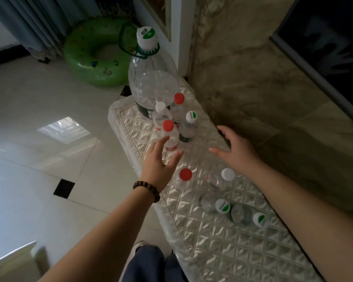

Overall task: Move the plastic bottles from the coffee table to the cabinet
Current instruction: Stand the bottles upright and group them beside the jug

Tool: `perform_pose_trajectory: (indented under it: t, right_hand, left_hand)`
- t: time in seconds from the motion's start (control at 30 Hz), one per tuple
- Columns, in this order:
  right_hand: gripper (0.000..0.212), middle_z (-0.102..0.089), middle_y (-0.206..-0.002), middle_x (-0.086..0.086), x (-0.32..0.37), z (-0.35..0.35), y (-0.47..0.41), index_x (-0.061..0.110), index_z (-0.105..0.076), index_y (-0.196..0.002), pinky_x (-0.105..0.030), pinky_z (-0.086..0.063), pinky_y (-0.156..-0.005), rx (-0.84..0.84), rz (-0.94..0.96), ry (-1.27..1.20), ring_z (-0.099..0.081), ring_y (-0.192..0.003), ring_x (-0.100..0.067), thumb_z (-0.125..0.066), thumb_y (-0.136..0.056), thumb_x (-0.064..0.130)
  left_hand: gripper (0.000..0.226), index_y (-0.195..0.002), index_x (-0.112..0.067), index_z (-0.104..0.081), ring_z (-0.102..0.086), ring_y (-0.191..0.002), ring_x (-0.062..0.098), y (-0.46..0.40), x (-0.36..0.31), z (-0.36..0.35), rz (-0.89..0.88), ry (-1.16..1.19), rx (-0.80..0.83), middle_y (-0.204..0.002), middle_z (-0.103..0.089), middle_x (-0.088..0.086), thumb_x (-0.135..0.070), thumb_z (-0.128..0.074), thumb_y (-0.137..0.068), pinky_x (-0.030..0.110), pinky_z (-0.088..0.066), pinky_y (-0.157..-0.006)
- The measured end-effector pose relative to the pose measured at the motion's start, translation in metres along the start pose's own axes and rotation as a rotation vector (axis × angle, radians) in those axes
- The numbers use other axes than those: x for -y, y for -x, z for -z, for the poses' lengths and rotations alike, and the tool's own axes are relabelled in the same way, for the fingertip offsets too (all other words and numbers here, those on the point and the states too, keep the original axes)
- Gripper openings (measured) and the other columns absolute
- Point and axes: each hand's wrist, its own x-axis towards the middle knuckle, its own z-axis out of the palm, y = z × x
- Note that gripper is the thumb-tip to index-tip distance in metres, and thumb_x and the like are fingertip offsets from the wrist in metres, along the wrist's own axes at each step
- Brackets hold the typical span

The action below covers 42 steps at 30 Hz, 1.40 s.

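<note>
Left hand [161, 159] fingers spread round a clear red-capped bottle [170, 137]; right hand [235, 148] fingers splayed over quilted satin cover [222, 251]

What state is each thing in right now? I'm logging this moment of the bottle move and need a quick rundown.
Large jug: upright, capped, looks empty.
Red-capped bottle: upright, left hand at it with fingers open, not yet gripping.
Right hand: open, holding nothing.
Far small bottles: upright, capped.
Near bottles: capped, whether upright unclear.
Quilted cover: spread flat.
Swim ring: inflated, on floor.
</note>
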Motion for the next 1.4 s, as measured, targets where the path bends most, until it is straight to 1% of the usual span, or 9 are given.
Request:
perform_pose_trajectory:
  t: [0.13, 0.23, 0.37, 0.5, 0.73, 0.93, 1.07, 1.23, 1.4]
  right_hand:
    - [0.075, -0.043, -0.146, -0.003, -0.008, 0.0, 0.028, 0.031, -0.036, -0.141, -0.039, -0.041, -0.105, 0.018, -0.039, 0.036, -0.043, -0.132, -0.022, -0.073, -0.077, 0.042]
    - [0.078, -0.04, -0.147, -0.001, -0.015, -0.003, 0.045, 0.026, -0.038, -0.141, -0.032, -0.037, -0.106, 0.04, -0.037, 0.036, -0.039, -0.134, -0.019, -0.077, -0.074, 0.034]
    - [0.077, -0.038, -0.149, -0.003, -0.026, -0.009, 0.058, 0.02, -0.04, -0.141, -0.022, -0.029, -0.101, 0.044, -0.052, 0.048, -0.036, -0.136, -0.019, -0.078, -0.074, 0.026]
    - [0.071, -0.045, -0.144, -0.007, -0.032, -0.013, 0.064, 0.021, -0.042, -0.14, -0.025, -0.033, -0.097, 0.051, -0.107, 0.04, -0.042, -0.131, -0.023, -0.076, -0.077, 0.024]
    - [0.028, -0.064, -0.1, -0.003, -0.036, -0.015, 0.062, 0.016, -0.054, -0.101, -0.038, -0.051, -0.077, 0.005, -0.137, 0.068, -0.06, -0.093, -0.02, -0.072, -0.081, 0.026]
    - [0.025, -0.064, -0.093, -0.002, -0.032, -0.011, 0.047, 0.019, -0.053, -0.094, -0.041, -0.053, -0.075, -0.08, -0.124, 0.012, -0.061, -0.088, -0.02, -0.071, -0.081, 0.03]
    - [0.025, -0.064, -0.091, -0.001, -0.019, -0.012, 0.027, 0.022, -0.051, -0.09, -0.036, -0.052, -0.072, -0.128, -0.08, -0.031, -0.062, -0.087, -0.019, -0.071, -0.08, 0.032]
    - [0.028, -0.065, -0.09, -0.003, -0.003, -0.022, -0.005, 0.02, -0.048, -0.086, -0.042, -0.053, -0.072, -0.135, -0.029, 0.025, -0.062, -0.086, -0.023, -0.072, -0.079, 0.034]
    - [0.03, -0.067, -0.095, -0.006, 0.008, -0.033, -0.031, 0.015, -0.053, -0.093, -0.044, -0.054, -0.075, -0.138, 0.009, 0.054, -0.062, -0.088, -0.023, -0.072, -0.079, 0.033]
  left_hand:
    - [0.085, -0.135, -0.035, -0.042, -0.039, -0.127, 0.008, 0.027, 0.006, -0.002, -0.005, 0.016, 0.179, -0.139, -0.044, -0.008, -0.071, -0.063, -0.061, 0.032, -0.035, -0.103]
    - [0.083, -0.134, -0.031, -0.045, -0.045, -0.124, 0.012, 0.039, 0.016, -0.014, -0.023, -0.053, 0.203, -0.135, -0.049, -0.006, -0.055, -0.078, -0.062, 0.033, -0.038, -0.103]
    - [0.07, -0.129, -0.027, -0.051, -0.051, -0.117, 0.016, 0.046, 0.023, -0.032, 0.002, -0.069, 0.158, -0.129, -0.053, -0.006, -0.035, -0.083, -0.067, 0.026, -0.039, -0.097]
    - [0.065, -0.127, -0.024, -0.051, -0.051, -0.115, 0.016, 0.047, 0.026, -0.043, 0.037, -0.092, 0.11, -0.129, -0.054, -0.004, -0.034, -0.08, -0.071, 0.021, -0.035, -0.091]
    - [0.058, -0.126, -0.026, -0.053, -0.055, -0.11, 0.013, 0.042, 0.026, -0.046, 0.042, -0.08, 0.066, -0.124, -0.058, -0.006, -0.038, -0.076, -0.074, 0.028, -0.045, -0.091]
    - [0.057, -0.126, -0.027, -0.05, -0.055, -0.109, 0.011, 0.024, 0.018, -0.039, 0.049, -0.039, -0.037, -0.12, -0.06, -0.008, -0.036, -0.075, -0.076, 0.029, -0.046, -0.091]
    - [0.051, -0.117, -0.026, -0.048, -0.053, -0.101, 0.006, 0.01, 0.014, -0.037, 0.083, 0.009, -0.089, -0.111, -0.059, -0.012, -0.03, -0.077, -0.075, 0.025, -0.042, -0.084]
    - [0.05, -0.118, -0.023, -0.053, -0.051, -0.099, 0.009, -0.006, 0.015, -0.043, 0.108, 0.001, -0.144, -0.119, -0.056, -0.004, -0.028, -0.077, -0.074, 0.023, -0.04, -0.083]
    - [0.051, -0.121, -0.025, -0.052, -0.053, -0.104, 0.011, -0.015, 0.019, -0.051, 0.124, -0.01, -0.166, -0.119, -0.056, -0.006, -0.032, -0.075, -0.076, 0.024, -0.042, -0.083]
